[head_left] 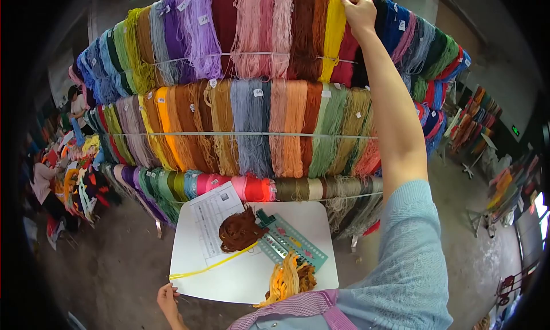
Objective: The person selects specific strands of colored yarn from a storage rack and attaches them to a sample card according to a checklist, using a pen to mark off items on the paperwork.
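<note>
My right hand is raised to the top rack, its fingers pinched on the upper part of a bright yellow yarn skein that hangs between brown and crimson skeins. Low on the left, my left hand has curled fingers beside the corner of a white board; what they hold, if anything, cannot be made out. A thin bundle of yellow yarn runs across the board to that corner. A brown yarn bundle lies on a printed sheet. Beside it is a green card with holes.
Orange and tan yarn lies at the board's near edge. Tiered rows of tagged skeins curve across in front, with bars over them. People stand by piled yarn at left; more racks stand at right.
</note>
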`<act>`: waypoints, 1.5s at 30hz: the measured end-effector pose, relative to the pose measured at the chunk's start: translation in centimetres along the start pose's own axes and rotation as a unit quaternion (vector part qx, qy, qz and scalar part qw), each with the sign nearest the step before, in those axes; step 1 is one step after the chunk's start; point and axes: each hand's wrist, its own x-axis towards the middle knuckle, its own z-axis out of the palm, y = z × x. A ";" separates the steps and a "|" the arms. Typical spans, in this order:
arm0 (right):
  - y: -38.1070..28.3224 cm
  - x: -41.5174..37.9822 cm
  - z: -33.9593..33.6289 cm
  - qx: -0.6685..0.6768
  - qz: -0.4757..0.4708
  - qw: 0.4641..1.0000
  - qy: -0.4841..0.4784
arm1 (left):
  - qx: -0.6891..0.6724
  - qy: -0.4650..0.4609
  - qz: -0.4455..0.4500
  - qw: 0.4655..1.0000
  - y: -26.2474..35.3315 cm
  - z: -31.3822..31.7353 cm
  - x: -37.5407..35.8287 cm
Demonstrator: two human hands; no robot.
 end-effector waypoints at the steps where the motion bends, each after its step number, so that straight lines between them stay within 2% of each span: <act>1: 0.4 -0.2 -0.2 0.091 0.048 0.994 -0.023 | -0.002 0.000 -0.001 1.000 -0.2 0.1 0.0; 2: 0.6 -0.4 -0.3 0.181 0.095 0.978 -0.046 | -0.002 -0.003 -0.005 1.000 -0.5 0.0 0.1; 3: 0.4 -0.7 -0.5 0.182 0.094 0.978 -0.047 | 0.000 -0.005 -0.008 1.000 -0.7 -0.1 0.2; 6: -0.2 -1.3 -1.4 0.415 0.212 0.880 -0.097 | 0.009 -0.004 -0.008 1.000 -0.8 0.0 0.5; 13: -0.6 -1.2 -1.4 0.479 0.232 0.834 -0.145 | -0.010 -0.028 0.000 1.000 -0.7 1.6 0.6; 16: -0.4 -1.2 -1.3 0.505 0.279 0.804 -0.147 | -0.004 -0.022 0.000 1.000 -0.4 2.0 -0.1; 18: 0.1 -1.3 -1.2 0.399 0.215 0.884 -0.117 | 0.006 -0.016 -0.006 1.000 0.2 2.4 -0.5; 21: -0.5 -2.6 -1.4 0.306 0.052 0.947 -0.078 | -0.010 -0.034 0.006 0.999 -0.5 2.4 -0.2; 22: -3.4 -4.7 -3.3 0.178 -0.026 0.981 -0.067 | -0.017 -0.040 0.007 0.999 -0.7 2.5 -0.2; 23: -5.3 -7.3 -4.9 0.132 -0.028 0.986 -0.094 | -0.019 -0.044 0.001 0.999 -0.5 2.7 -0.2; 24: -6.1 -11.0 -5.9 0.163 0.003 0.978 -0.129 | -0.031 -0.054 0.006 0.998 0.4 3.2 -0.6; 25: -8.2 -15.5 -8.3 0.125 0.014 0.976 -0.177 | -0.028 -0.053 -0.006 0.998 0.7 3.5 -0.7; 26: -7.1 -20.6 -9.3 0.163 0.075 0.962 -0.208 | -0.012 -0.054 -0.002 0.998 1.5 3.8 -1.1; 27: -6.8 -25.7 -11.8 0.144 0.166 0.935 -0.278 | -0.006 -0.045 -0.011 0.999 1.3 4.0 -1.2; 28: -4.8 -32.0 -13.5 0.199 0.359 0.867 -0.283 | 0.006 -0.048 -0.016 0.999 1.7 3.9 -1.5; 29: 0.3 -39.3 -16.6 0.149 0.444 0.819 -0.333 | 0.018 -0.046 -0.022 0.999 0.7 3.5 -1.1; 30: 2.6 -46.2 -20.2 0.073 0.475 0.811 -0.333 | 0.025 -0.036 -0.026 0.999 1.7 3.5 -1.9; 31: 7.7 -53.3 -25.6 -0.024 0.419 0.805 -0.420 | 0.031 -0.027 -0.023 0.999 1.7 3.1 -2.0; 32: 7.9 -56.4 -30.4 -0.272 0.289 0.767 -0.504 | 0.035 -0.020 -0.013 0.999 1.4 3.1 -1.8; 33: 7.4 -57.0 -34.0 -0.341 0.337 0.666 -0.572 | 0.043 -0.020 0.016 0.999 1.1 2.9 -1.7; 34: 8.1 -57.5 -36.4 -0.377 0.314 0.670 -0.558 | 0.049 -0.020 0.051 0.997 1.0 3.0 -1.4; 35: 8.8 -58.2 -37.4 -0.409 0.289 0.677 -0.539 | 0.058 -0.016 0.045 0.997 1.6 3.8 -1.1; 37: 7.9 -56.7 -34.7 -0.256 0.304 0.848 -0.351 | 0.052 -0.049 0.055 0.996 3.5 6.5 -1.7; 39: 6.3 -54.3 -29.8 -0.100 0.433 0.828 -0.343 | 0.020 -0.110 0.005 0.994 5.7 11.2 -2.5; 41: 0.9 -53.1 -22.4 0.014 0.369 0.860 -0.352 | -0.020 -0.218 -0.021 0.976 8.8 16.5 -4.7; 43: -5.0 -52.6 -17.9 0.014 0.292 0.827 -0.480 | -0.099 -0.327 -0.053 0.938 8.0 20.9 -5.8; 44: -7.6 -53.7 -16.0 0.142 0.315 0.830 -0.439 | -0.121 -0.349 -0.077 0.926 7.6 22.9 -6.2; 45: -8.9 -54.6 -14.3 0.168 0.232 0.846 -0.450 | -0.143 -0.370 -0.103 0.912 7.2 24.7 -6.7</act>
